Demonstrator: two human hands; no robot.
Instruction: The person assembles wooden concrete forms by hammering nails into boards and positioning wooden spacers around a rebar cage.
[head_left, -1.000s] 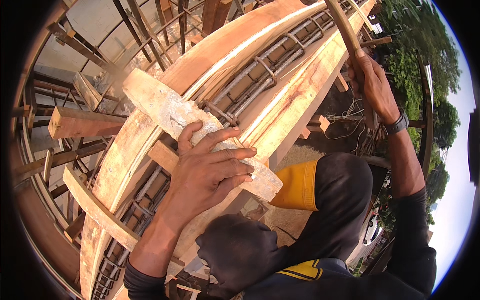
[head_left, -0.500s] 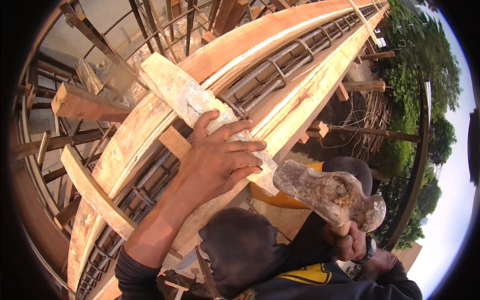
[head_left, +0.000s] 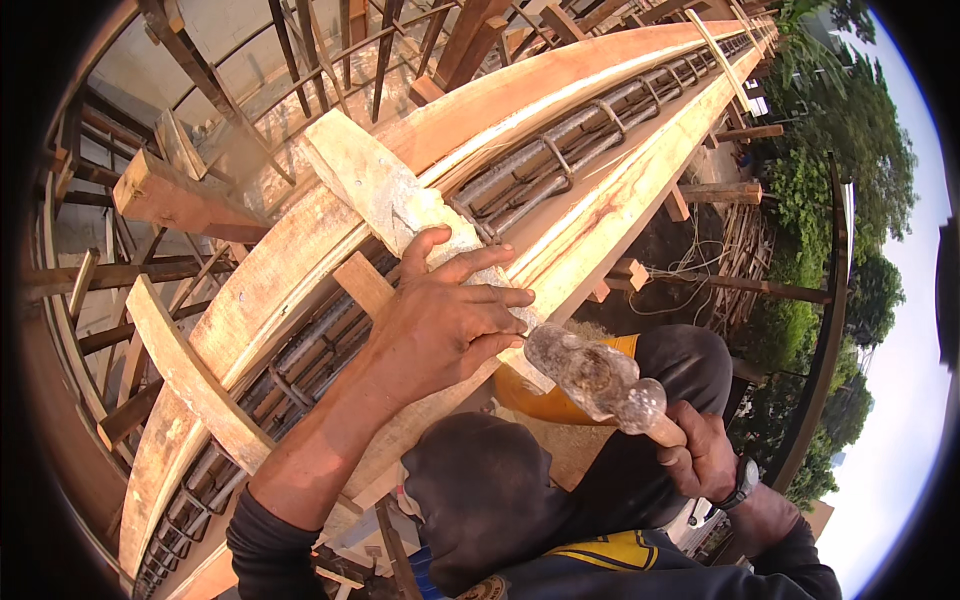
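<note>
My left hand (head_left: 440,325) rests over a short wooden crosspiece (head_left: 365,172). Its thumb and forefinger pinch a thin nail, mostly hidden, near the crosspiece's right end. The other fingers spread across the wood. My right hand (head_left: 702,455) is closed round the wooden handle of a worn ball-peen hammer (head_left: 590,372). The hammer's flat face is right at my left fingertips; whether it touches the nail cannot be made out. The crosspiece spans the two sides of a long timber form (head_left: 610,225), and a bent nail shows on its upper face.
Tied steel rebar (head_left: 555,170) runs inside the form. Another crosspiece (head_left: 195,375) lies nearer, and a small block (head_left: 363,283) sits beside my left wrist. Timber props (head_left: 185,200) stand at left. My dark-trousered knees (head_left: 480,490) are below; trees (head_left: 850,150) rise at right.
The hammer has swung left and down to my left fingertips, with my right hand following it. My left hand keeps its pinch on the crosspiece. The whole view has shifted slightly.
</note>
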